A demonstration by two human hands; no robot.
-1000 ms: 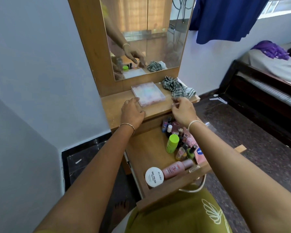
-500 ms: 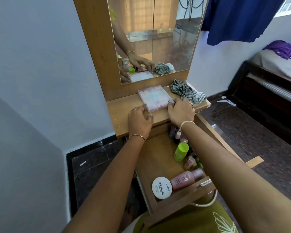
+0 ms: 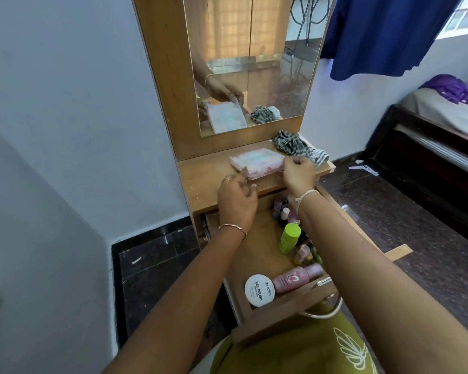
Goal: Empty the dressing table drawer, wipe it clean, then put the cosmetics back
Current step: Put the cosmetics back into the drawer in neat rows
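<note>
**Emptying step: drawer not yet cleared**

Note drawer [image 3: 257, 249] pulled out, bottles [image 3: 289, 237] and jar [image 3: 259, 290] inside. Locate palette [image 3: 257, 161] flat on worktop [image 3: 200, 184], just beside cloth [image 3: 297, 148]. Read right hand [image 3: 299, 174] as curled at palette's right end, touching it; cannot confirm a grip. Read left hand [image 3: 236, 202] as loosely curled, empty, near palette's front corner. Judge step as emptying, early. Next: reach down, lift bottles upright onto worktop, leave cloth free for wiping.
</note>
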